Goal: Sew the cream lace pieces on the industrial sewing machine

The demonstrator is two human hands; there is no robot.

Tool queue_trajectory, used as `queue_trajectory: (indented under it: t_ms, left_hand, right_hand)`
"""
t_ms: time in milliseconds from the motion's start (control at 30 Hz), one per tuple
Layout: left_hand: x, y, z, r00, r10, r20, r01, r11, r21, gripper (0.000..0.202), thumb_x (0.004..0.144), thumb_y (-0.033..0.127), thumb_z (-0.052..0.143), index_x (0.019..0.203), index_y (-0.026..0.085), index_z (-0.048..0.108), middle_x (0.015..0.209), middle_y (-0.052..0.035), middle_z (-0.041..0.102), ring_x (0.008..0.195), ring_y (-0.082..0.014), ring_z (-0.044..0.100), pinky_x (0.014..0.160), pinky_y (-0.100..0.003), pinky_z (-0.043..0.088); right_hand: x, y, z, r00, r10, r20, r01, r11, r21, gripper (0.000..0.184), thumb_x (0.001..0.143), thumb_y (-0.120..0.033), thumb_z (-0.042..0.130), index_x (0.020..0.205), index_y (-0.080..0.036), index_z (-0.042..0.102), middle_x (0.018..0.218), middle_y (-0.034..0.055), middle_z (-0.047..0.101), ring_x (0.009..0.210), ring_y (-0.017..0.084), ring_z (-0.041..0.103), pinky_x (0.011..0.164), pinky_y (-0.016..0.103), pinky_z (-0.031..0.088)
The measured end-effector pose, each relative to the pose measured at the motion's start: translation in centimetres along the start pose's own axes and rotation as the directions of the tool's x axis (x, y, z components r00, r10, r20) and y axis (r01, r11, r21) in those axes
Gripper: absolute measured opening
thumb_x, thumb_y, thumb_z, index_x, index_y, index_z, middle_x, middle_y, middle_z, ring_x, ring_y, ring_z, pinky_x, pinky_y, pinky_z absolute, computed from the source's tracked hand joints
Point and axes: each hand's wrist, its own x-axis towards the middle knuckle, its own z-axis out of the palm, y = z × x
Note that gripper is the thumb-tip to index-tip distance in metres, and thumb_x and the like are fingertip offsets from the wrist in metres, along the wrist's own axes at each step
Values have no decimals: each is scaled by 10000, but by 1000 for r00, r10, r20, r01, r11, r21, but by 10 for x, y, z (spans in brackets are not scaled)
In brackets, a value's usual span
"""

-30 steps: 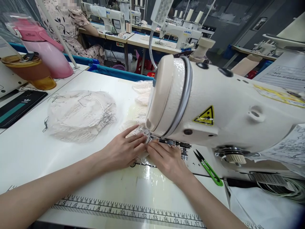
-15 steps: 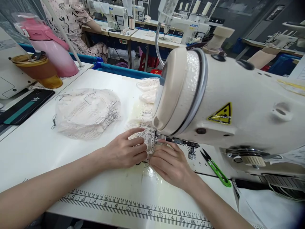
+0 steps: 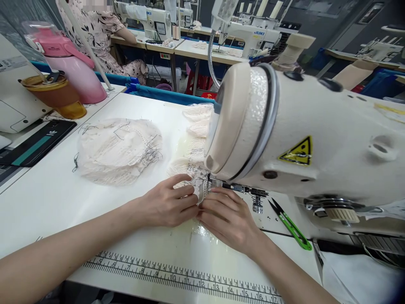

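A piece of pale lace (image 3: 200, 181) lies under the needle area of the sewing machine (image 3: 249, 122), its near edge between my two hands. My left hand (image 3: 172, 200) grips the lace from the left, with fingers curled and the tips pressed together at its near edge. From the other side my right hand (image 3: 226, 215) closes on the same edge, just in front of the presser foot. The fingertips of both hands nearly meet. More lace runs away behind the needle, partly hidden by the machine head.
Left of my hands lies a pile of lace pieces (image 3: 118, 152) with dark thread ends. Green thread snips (image 3: 292, 228) rest right of the needle. A ruler strip (image 3: 186, 280) marks the front edge. A pink bottle (image 3: 69, 67), brown cup (image 3: 60, 95) and dark case (image 3: 38, 141) stand left. A person (image 3: 98, 38) sits beyond.
My left fingers have drawn in closer to the lace edge, and the index finger is more bent. My right index finger has pulled back slightly from the presser foot. The view has shifted slightly.
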Motion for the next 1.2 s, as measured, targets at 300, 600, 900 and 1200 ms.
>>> queue_trajectory:
  t_ms: [300, 600, 900, 1200]
  left_hand:
    - [-9, -2, 7, 938, -114, 327, 183, 965, -187, 492, 909, 289, 424, 1336, 49, 459, 1321, -151, 574, 1257, -269, 510, 1030, -402, 446]
    - [-11, -8, 5, 932, -95, 351, 157, 975, -155, 555, 856, 309, 474, 1374, 111, 461, 1387, -119, 525, 1314, -257, 464, 1112, -409, 356]
    - [-7, -12, 1, 915, -114, 387, 189, 969, -161, 558, 811, 275, 516, 1356, 153, 502, 1333, -101, 578, 1281, -279, 491, 1111, -463, 340]
    - [-7, -7, 3, 900, -151, 408, 220, 967, -127, 550, 836, 300, 488, 1370, 168, 488, 1344, -92, 568, 1268, -278, 493, 1133, -489, 278]
  right_hand:
    - [-3, 0, 0, 1000, -29, -3, 29, 999, 19, 126, 851, -66, 601, 925, -156, 648, 832, -7, 730, 837, 124, 663, 856, 299, 548]
    - [-5, -1, 1, 999, -43, 23, 43, 999, -29, 121, 867, -42, 570, 905, -134, 641, 837, -6, 727, 825, 128, 655, 727, 265, 548]
    - [-6, -2, 5, 999, -43, 25, 44, 998, -41, 115, 880, -63, 557, 909, -140, 637, 835, -14, 716, 827, 136, 644, 697, 274, 528]
    - [-8, 0, 3, 998, -2, 58, 7, 996, -90, 169, 868, -39, 531, 895, -168, 637, 802, -12, 709, 823, 118, 638, 813, 265, 539]
